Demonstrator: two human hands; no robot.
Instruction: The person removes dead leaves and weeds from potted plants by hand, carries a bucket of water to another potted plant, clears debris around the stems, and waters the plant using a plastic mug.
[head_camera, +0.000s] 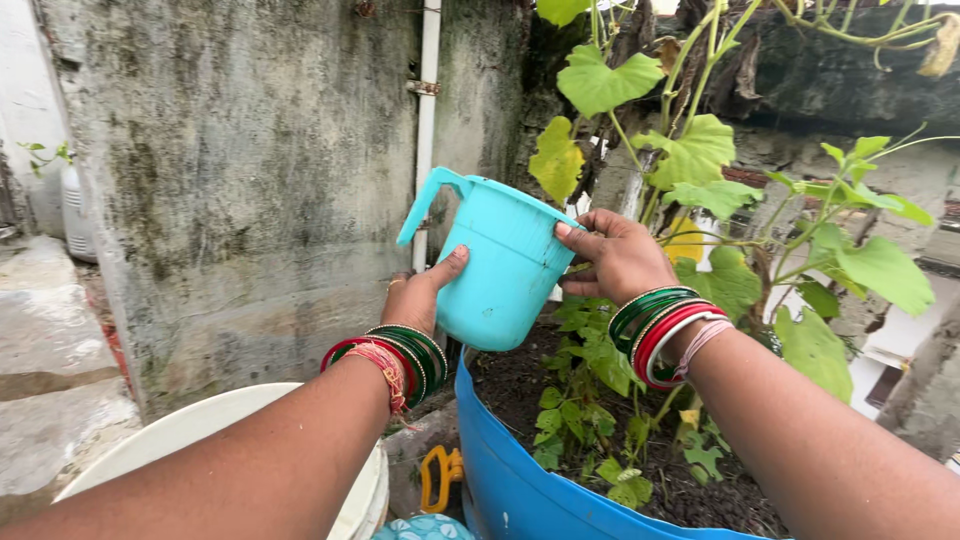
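Turquoise plastic mug (495, 265), one only, with a long handle sticking up toward the upper left, sits at the centre of the frame, tilted and held above the near rim of a big blue plastic barrel planter (520, 490). Both hands are clamped on it: the left hand (420, 295) cups its lower left side with the thumb pressed against the wall, and the right hand (618, 255) grips the rim on the right, fingers curled over the edge. Each wrist carries a stack of red and green bangles.

Open room lies mostly to the left of the mug, in front of the stained grey concrete wall (250, 200); to the right the space is crowded by a climbing vine with broad green leaves (700, 150), its stems rising out of the dark soil (520, 385) in the planter. Small seedlings grow low in the soil under the right forearm.

One white pipe (427, 100) runs down the wall just behind the mug's handle. One white round bucket (220, 425) shows its rim at the lower left, under the left forearm. A small orange handle (440, 478), perhaps of a tool, lies between bucket and planter; its shape is partly hidden. Bare concrete steps fill the far left edge.
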